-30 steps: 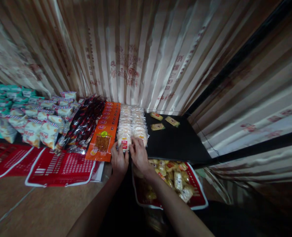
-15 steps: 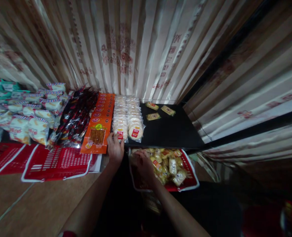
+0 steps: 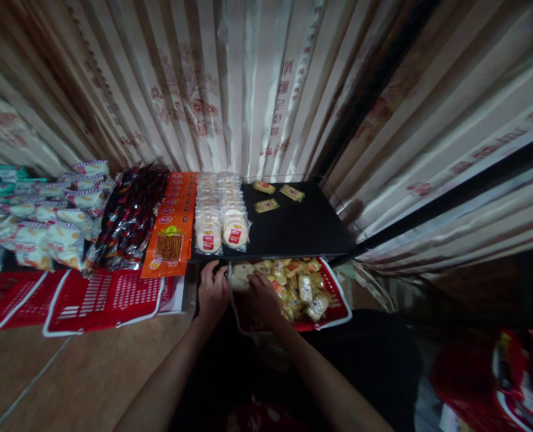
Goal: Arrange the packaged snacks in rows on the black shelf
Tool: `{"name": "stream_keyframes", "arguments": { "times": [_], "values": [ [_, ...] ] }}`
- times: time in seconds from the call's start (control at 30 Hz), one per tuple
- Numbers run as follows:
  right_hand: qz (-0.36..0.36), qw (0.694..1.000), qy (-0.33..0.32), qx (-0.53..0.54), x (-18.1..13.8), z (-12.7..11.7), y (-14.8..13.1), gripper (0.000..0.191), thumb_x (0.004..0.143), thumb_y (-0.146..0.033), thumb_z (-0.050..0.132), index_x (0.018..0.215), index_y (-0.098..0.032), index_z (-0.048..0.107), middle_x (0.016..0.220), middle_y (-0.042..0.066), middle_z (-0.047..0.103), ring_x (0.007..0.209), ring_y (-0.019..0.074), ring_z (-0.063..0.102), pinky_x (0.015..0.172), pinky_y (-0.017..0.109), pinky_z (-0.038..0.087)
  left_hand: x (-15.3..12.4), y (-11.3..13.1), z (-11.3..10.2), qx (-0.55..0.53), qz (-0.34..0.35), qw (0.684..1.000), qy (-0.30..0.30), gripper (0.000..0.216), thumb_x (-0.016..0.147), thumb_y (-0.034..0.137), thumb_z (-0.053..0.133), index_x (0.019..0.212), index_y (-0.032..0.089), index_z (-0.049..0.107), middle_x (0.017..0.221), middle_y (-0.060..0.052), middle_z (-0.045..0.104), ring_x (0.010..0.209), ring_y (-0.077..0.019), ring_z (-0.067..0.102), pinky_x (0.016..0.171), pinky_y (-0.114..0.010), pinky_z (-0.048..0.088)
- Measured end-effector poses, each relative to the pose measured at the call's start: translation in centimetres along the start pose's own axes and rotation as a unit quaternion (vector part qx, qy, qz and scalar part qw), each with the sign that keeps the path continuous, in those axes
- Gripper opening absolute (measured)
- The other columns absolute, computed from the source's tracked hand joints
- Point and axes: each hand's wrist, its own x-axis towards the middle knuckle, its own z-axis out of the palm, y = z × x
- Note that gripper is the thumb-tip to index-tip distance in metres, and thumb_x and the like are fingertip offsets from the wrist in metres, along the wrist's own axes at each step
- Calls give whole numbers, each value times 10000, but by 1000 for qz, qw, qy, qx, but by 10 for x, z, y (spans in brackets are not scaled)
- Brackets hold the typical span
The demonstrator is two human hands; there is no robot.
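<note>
My right hand (image 3: 264, 295) is over a red basket (image 3: 335, 312), its fingers closed on a pale round packet of rice crackers (image 3: 240, 277) at the basket's left end. Just left of that basket, below the shelf's front edge, is my left hand (image 3: 213, 291); its fingers are bent and apart, with nothing visible in them. Small yellow-wrapped snacks (image 3: 306, 288) fill much of the basket. Above my hands, two rows of rice cracker packets (image 3: 236, 235) with red labels lie overlapping on the black shelf (image 3: 293, 231).
Three yellow-wrapped snacks (image 3: 266, 206) lie at the shelf's back. Left of the crackers are orange snack packs (image 3: 170, 228), dark red packets (image 3: 129, 222) and white bags (image 3: 66, 243). Another red basket (image 3: 107, 297) stands below. A pleated curtain (image 3: 230, 90) hangs behind.
My left hand has drawn back from the front cracker packet on the shelf to beside the basket. In my right hand a round cracker packet now shows. The view has shifted right.
</note>
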Motion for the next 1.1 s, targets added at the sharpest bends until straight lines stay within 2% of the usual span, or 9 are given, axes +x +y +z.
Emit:
{"name": "stream_keyframes", "arguments": {
  "times": [0.13,0.27,0.37,0.5,0.63,0.8,0.97,1.1],
  "values": [
    [-23,999,3,-34,8,-7,-7,352,853,-138,412,1155,-149,592,1286,153,515,1156,236,485,958,339,394,-28,9,13,0,23,996,-90,242,821,93,444,1001,167,587,1135,-123,533,1048,-226,509,858,-374,501],
    [-52,998,-11,-45,20,-10,-3,390,825,-115,445,1192,-152,574,1240,152,558,1146,257,490,990,379,364,-40,14,29,-17,40,989,-141,298,798,54,427,1037,153,574,1180,-131,537,1154,-237,468,949,-404,454],
    [-52,997,-29,-45,27,-6,3,410,807,-64,437,1172,-173,589,1211,132,591,1121,244,519,1003,380,351,-41,16,43,-10,16,985,-172,393,769,41,416,1134,121,539,1268,-160,504,1271,-287,368,996,-479,400],
    [-56,997,-33,-41,35,-4,8,347,809,-70,445,1068,-187,643,1116,107,650,1034,227,573,992,377,361,-42,16,55,-18,-19,975,-220,480,729,51,441,1202,97,511,1280,-172,512,1306,-331,322,1006,-513,371],
    [-74,996,-29,-32,32,-14,10,289,850,-149,443,1037,-203,656,1058,68,677,1019,204,572,988,353,366,-40,20,54,-26,-28,977,-208,523,719,45,431,1236,94,493,1295,-167,510,1319,-332,298,1019,-525,342],
    [-75,997,22,7,18,-34,15,322,887,-215,383,1076,-187,643,1091,67,665,1047,194,556,968,350,386,-31,29,46,-55,-25,985,-164,498,769,121,436,1266,104,465,1333,-162,470,1316,-297,312,1039,-490,334],
    [18,994,44,102,2,-53,20,328,879,-278,407,1072,-173,650,1069,84,680,988,201,606,902,338,443,-20,38,41,-134,-88,978,-133,456,773,175,479,1225,119,501,1269,-154,521,1238,-261,426,1033,-451,363],
    [95,970,53,219,-5,-67,19,338,865,-341,411,1037,-200,666,968,57,712,915,210,635,833,342,481,-14,48,35,-232,-176,950,-116,418,761,210,541,1175,155,537,1159,-121,574,1047,-213,570,920,-387,465]
  ]
}}
